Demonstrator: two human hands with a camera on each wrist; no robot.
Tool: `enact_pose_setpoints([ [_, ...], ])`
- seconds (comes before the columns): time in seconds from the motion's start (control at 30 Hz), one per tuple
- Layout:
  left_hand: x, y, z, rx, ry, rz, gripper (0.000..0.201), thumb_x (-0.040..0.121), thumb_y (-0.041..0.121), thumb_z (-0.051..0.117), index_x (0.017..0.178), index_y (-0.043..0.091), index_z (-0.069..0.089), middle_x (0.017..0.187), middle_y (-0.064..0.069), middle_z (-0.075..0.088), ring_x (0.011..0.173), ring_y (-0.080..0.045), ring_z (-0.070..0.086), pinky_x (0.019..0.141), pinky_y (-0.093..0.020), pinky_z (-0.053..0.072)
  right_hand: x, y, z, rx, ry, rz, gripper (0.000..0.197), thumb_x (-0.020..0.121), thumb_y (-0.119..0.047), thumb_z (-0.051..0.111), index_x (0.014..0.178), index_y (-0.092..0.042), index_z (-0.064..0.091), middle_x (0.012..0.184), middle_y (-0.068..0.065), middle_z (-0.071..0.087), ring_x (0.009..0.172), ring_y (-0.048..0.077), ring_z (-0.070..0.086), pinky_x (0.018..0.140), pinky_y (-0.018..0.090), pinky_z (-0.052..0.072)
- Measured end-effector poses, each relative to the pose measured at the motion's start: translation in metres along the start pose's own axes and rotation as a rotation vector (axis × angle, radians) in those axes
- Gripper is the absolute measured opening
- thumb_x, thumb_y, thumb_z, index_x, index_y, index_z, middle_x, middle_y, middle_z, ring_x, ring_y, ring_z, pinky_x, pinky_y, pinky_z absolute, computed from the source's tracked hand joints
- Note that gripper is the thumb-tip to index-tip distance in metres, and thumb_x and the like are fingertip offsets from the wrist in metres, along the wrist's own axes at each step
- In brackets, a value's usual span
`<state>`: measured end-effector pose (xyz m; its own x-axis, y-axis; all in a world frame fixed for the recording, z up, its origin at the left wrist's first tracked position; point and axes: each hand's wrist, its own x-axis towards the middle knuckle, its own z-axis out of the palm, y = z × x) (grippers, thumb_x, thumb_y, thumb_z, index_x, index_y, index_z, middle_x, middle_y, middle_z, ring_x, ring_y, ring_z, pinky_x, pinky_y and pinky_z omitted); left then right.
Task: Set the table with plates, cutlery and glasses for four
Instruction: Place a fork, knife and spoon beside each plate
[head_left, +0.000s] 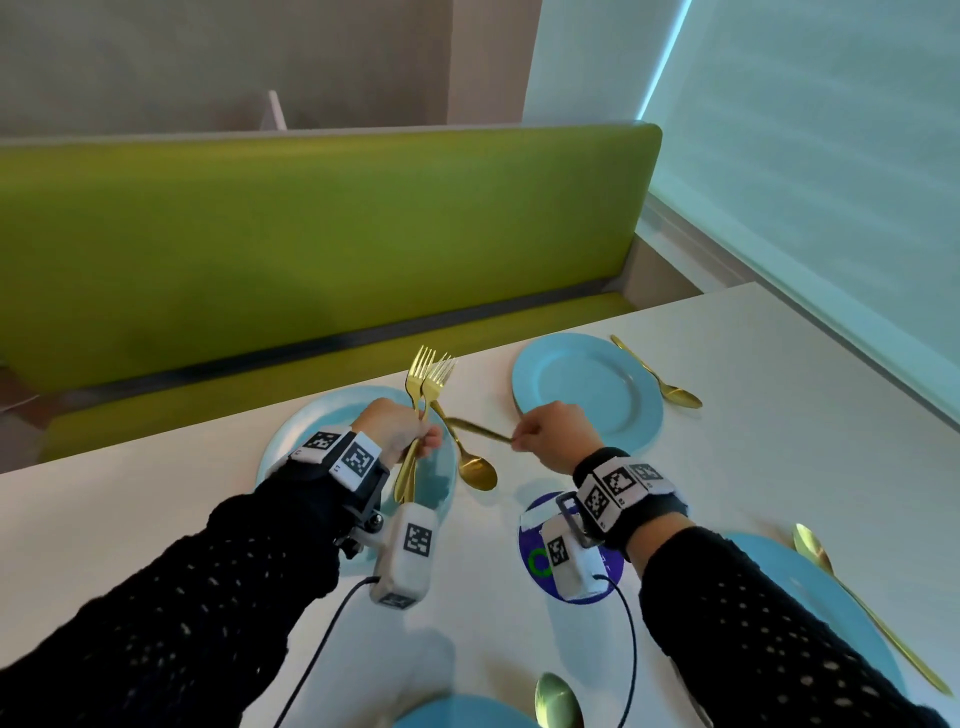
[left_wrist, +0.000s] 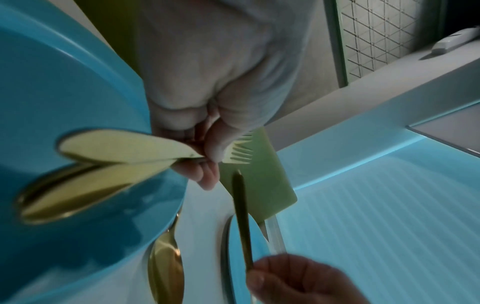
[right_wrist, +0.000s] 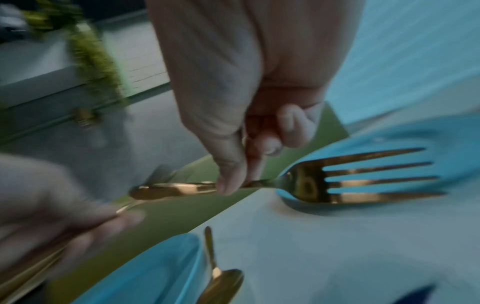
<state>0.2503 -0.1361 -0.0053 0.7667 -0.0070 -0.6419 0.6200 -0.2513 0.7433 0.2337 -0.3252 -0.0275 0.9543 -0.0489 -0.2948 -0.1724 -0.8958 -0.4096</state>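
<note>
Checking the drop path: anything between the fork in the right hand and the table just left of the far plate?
Nothing visible. The right hand holds the fork over that plate's left rim; the nearby spoon lies beside the other plate, off the path.

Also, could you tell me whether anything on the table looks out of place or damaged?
Nothing looks spilled or damaged. The one odd item is a round purple sticker with taped paper on the table between the blue plates, partly hidden by the wrist camera.
</note>
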Motion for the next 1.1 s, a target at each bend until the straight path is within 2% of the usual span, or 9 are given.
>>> enact_pose_setpoints([
  [0.13,0.005,0.000,-0.002,-0.046,-0.038,-0.007,0.024,0.096,-0.001,0.043,0.074,0.003,0.051,0.072,-0.012,0.053,0.063,-0.016,0.048,0.060,-0.020,0.041,0.017,0.016,0.003,0.132,0.007,0.239,0.023,0.084,-0.020,0.064,0.103,-0.010,0.072,0.109,0.009,0.069,0.098,0.023,0.063,0.079,0.023,0.045],
  [0.2,0.009,-0.001,-0.001,-0.059,-0.040,-0.002,0.022,0.096,0.000,0.044,0.076,0.004,0.052,0.073,-0.011,0.054,0.063,-0.015,0.049,0.061,-0.019,0.042,0.026,0.017,0.010,0.125,-0.006,0.299,0.029,0.085,-0.024,0.064,0.108,-0.007,0.069,0.110,0.009,0.068,0.104,0.023,0.063,0.083,0.022,0.047],
  [0.3,0.015,0.001,0.000,-0.072,-0.035,0.005,0.012,0.095,0.001,0.047,0.088,0.002,0.057,0.076,-0.011,0.058,0.065,-0.015,0.054,0.062,-0.020,0.047,0.037,0.015,0.022,0.042,0.005,0.348,0.034,0.084,-0.030,0.065,0.106,-0.005,0.067,0.108,0.007,0.068,0.102,0.020,0.064,0.091,0.028,0.052],
  [0.5,0.023,0.003,-0.001,-0.090,-0.043,0.026,0.017,0.096,0.002,0.046,0.107,-0.001,0.058,0.078,-0.011,0.061,0.065,-0.015,0.057,0.060,-0.020,0.049,0.049,0.010,0.033,-0.014,0.025,0.384,0.026,0.084,-0.025,0.063,0.103,-0.007,0.066,0.099,0.005,0.067,0.093,0.018,0.064,0.078,0.023,0.049],
  [0.6,0.028,0.002,-0.002,-0.098,-0.031,0.029,0.018,0.095,0.003,0.047,0.108,-0.001,0.059,0.080,-0.011,0.062,0.067,-0.015,0.059,0.063,-0.021,0.050,0.051,0.008,0.036,-0.061,0.048,0.364,0.025,0.085,-0.026,0.062,0.102,-0.008,0.066,0.098,0.004,0.067,0.092,0.019,0.064,0.083,0.025,0.052],
  [0.73,0.032,0.001,-0.004,-0.098,-0.016,0.031,0.019,0.095,0.003,0.048,0.110,-0.001,0.059,0.083,-0.012,0.065,0.069,-0.015,0.061,0.065,-0.022,0.051,0.050,0.007,0.037,0.002,0.097,0.361,0.021,0.082,-0.025,0.066,0.097,-0.011,0.070,0.093,0.007,0.070,0.087,0.024,0.066,0.081,0.032,0.056],
  [0.83,0.034,0.001,-0.004,-0.096,-0.009,0.028,0.020,0.095,0.003,0.048,0.111,-0.001,0.059,0.085,-0.012,0.066,0.069,-0.014,0.062,0.064,-0.021,0.052,0.041,0.011,0.035,-0.020,0.121,0.302,0.018,0.088,-0.023,0.060,0.102,-0.019,0.071,0.100,0.005,0.069,0.093,0.024,0.065,0.083,0.032,0.054],
  [0.93,0.033,0.001,-0.004,-0.096,-0.007,0.027,0.021,0.094,0.004,0.049,0.111,-0.001,0.060,0.087,-0.012,0.067,0.071,-0.015,0.062,0.064,-0.021,0.052,0.029,0.012,0.033,-0.186,0.098,0.192,0.025,0.093,-0.021,0.050,0.106,-0.024,0.070,0.105,0.003,0.066,0.095,0.024,0.063,0.081,0.030,0.052],
  [1.1,0.029,0.003,-0.001,-0.114,-0.028,0.034,0.018,0.095,0.001,0.047,0.109,-0.002,0.058,0.082,-0.011,0.063,0.069,-0.015,0.059,0.063,-0.021,0.050,0.019,0.015,0.037,-0.427,-0.024,0.074,0.032,0.099,-0.031,0.034,0.114,-0.019,0.060,0.107,0.005,0.060,0.099,0.024,0.060,0.078,0.032,0.048],
])
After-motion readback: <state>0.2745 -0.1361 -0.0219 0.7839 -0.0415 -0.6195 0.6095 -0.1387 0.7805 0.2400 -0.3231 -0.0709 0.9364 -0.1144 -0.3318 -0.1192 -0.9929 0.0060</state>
